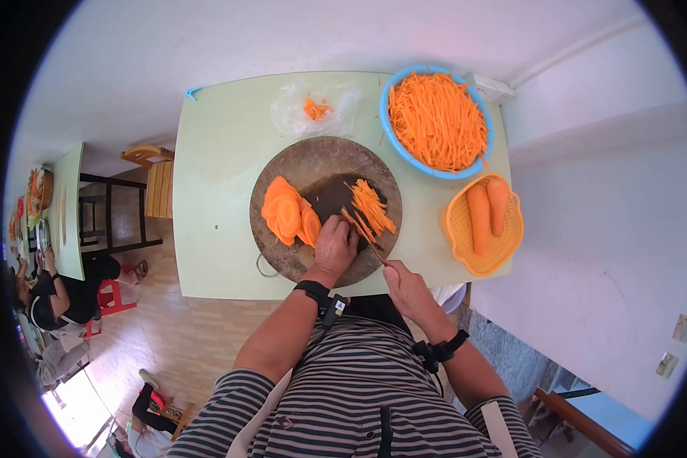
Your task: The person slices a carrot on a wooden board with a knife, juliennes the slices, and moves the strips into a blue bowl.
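Note:
A round wooden chopping board (290, 164) lies on the table in front of me. My left hand (336, 246) rests on it with fingers curled down beside the blade; the carrot pieces under the fingers are mostly hidden. Just left of that hand is an overlapping pile of carrot slices (285, 211). My right hand (408, 290) grips the handle of a knife (366, 233), whose blade is seen nearly edge-on over the board. To the blade's right sits a small heap of carrot strips (372, 206).
A blue basin (385, 126) piled with shredded carrot stands at the back right. Below it, a yellow basket (505, 248) holds two whole carrots (478, 217). A plastic bag (343, 107) with carrot bits lies behind the board. People sit at far left and lower left.

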{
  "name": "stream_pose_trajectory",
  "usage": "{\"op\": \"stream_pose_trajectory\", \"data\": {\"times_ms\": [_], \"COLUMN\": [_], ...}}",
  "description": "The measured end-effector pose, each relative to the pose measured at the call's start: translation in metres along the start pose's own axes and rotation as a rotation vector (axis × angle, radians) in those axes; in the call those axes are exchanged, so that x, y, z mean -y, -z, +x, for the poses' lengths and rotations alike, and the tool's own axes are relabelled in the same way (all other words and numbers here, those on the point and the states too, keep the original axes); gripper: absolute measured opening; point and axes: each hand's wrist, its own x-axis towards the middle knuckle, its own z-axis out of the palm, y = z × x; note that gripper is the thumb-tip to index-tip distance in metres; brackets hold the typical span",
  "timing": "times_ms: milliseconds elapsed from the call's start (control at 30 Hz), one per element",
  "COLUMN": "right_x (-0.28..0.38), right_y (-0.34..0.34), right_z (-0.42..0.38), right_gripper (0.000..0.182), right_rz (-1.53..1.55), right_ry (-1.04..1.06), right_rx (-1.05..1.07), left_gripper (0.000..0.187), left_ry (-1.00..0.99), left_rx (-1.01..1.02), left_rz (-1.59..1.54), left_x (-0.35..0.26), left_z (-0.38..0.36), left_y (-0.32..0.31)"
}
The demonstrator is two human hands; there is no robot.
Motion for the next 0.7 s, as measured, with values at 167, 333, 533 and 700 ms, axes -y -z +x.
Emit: {"op": "stream_pose_trajectory", "data": {"times_ms": [167,333,533,700], "right_x": [0.021,0.022,0.01,0.012], "right_y": [0.006,-0.012,-0.009,0.004], "right_z": [0.005,0.037,0.058,0.029], "right_gripper": [0.041,0.042,0.041,0.041], "right_rz": [-0.091,-0.092,0.125,0.107], "right_ry": [-0.09,0.024,0.029,-0.028], "right_rx": [0.062,-0.027,-0.075,-0.071], "left_gripper": [0.014,0.013,0.013,0.013], "left_ry": [-0.033,-0.028,-0.05,-0.045], "left_rx": [-0.027,-0.035,-0.05,-0.047], "left_rz": [-0.023,0.011,-0.021,-0.051], "left_x": [-0.001,0.002,0.002,0.002], "left_z": [0.001,0.001,0.002,0.001], "left_y": [0.001,-0.001,-0.003,-0.004]}}
